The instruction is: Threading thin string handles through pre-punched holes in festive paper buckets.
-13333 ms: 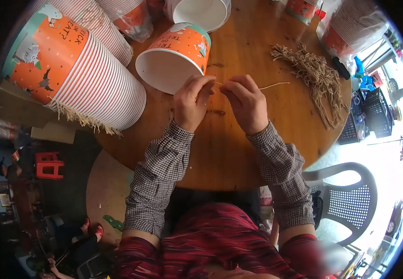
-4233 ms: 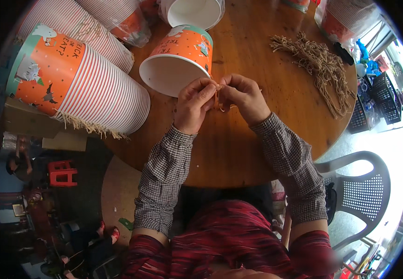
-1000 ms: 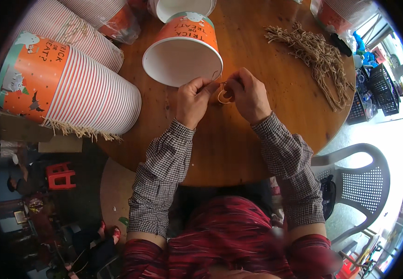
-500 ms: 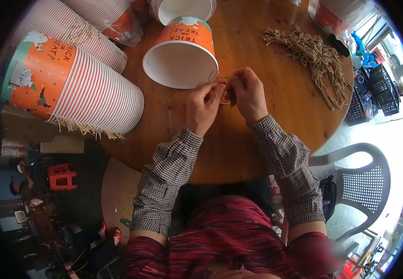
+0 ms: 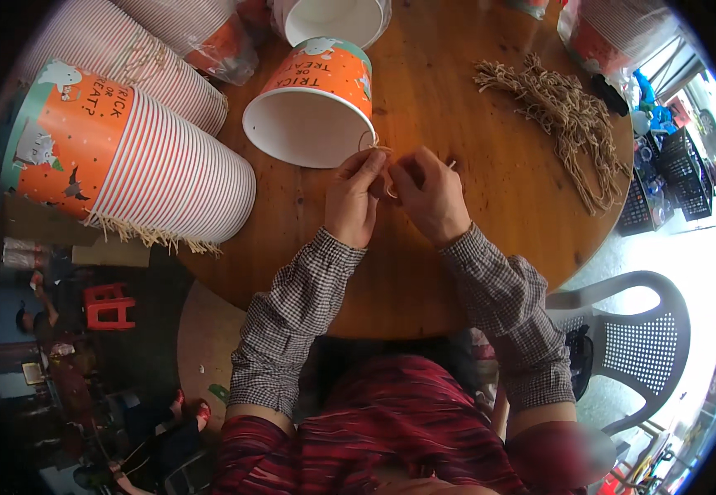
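Observation:
An orange paper bucket lies on its side on the wooden table, its white mouth facing me. A thin tan cord loops at the right of its rim. My left hand pinches this cord between thumb and fingers, just below the rim. Close by on the right, my right hand is closed on the cord too, and a pale end sticks out past its knuckles. The fingers hide much of the cord between the hands.
Nested bucket stacks fill the left side, with cord fringe hanging below. A bundle of tan cords lies at the right. Another white bucket and plastic-wrapped stacks stand at the back. A grey plastic chair is beside the table.
My right hand has moved slightly down and turned, with a cord end now showing beyond it. My left hand stays near the rim, thumb pointing upward. The bucket appears slightly left and lower.

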`<action>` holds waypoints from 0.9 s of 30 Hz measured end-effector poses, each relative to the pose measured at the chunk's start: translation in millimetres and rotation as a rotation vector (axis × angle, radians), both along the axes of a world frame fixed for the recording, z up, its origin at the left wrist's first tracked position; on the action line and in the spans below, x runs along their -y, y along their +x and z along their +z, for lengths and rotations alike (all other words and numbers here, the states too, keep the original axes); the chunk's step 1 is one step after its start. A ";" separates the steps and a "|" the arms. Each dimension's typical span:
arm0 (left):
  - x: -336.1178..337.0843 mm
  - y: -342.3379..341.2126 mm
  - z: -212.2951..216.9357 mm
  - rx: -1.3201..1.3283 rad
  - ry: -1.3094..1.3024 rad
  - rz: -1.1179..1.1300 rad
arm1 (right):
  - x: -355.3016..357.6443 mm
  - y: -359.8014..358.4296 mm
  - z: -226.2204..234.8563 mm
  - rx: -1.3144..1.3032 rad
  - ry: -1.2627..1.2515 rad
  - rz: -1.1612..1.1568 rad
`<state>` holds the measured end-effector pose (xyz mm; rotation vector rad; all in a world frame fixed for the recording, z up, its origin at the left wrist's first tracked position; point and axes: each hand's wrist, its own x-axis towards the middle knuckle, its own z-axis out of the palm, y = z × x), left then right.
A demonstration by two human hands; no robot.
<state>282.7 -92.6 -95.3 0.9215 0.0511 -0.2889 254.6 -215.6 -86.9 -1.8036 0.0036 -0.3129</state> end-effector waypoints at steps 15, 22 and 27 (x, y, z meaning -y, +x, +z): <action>-0.8 10.2 -0.2 -0.194 -0.162 -0.099 | 17.5 -20.4 24.7 0.140 -0.138 0.965; 7.2 13.1 -6.8 -0.228 -0.143 -0.067 | 19.4 -28.8 37.4 -0.117 0.350 1.204; 12.4 15.0 -6.9 -0.260 -0.146 -0.040 | 23.5 -26.2 32.3 -0.136 0.402 1.212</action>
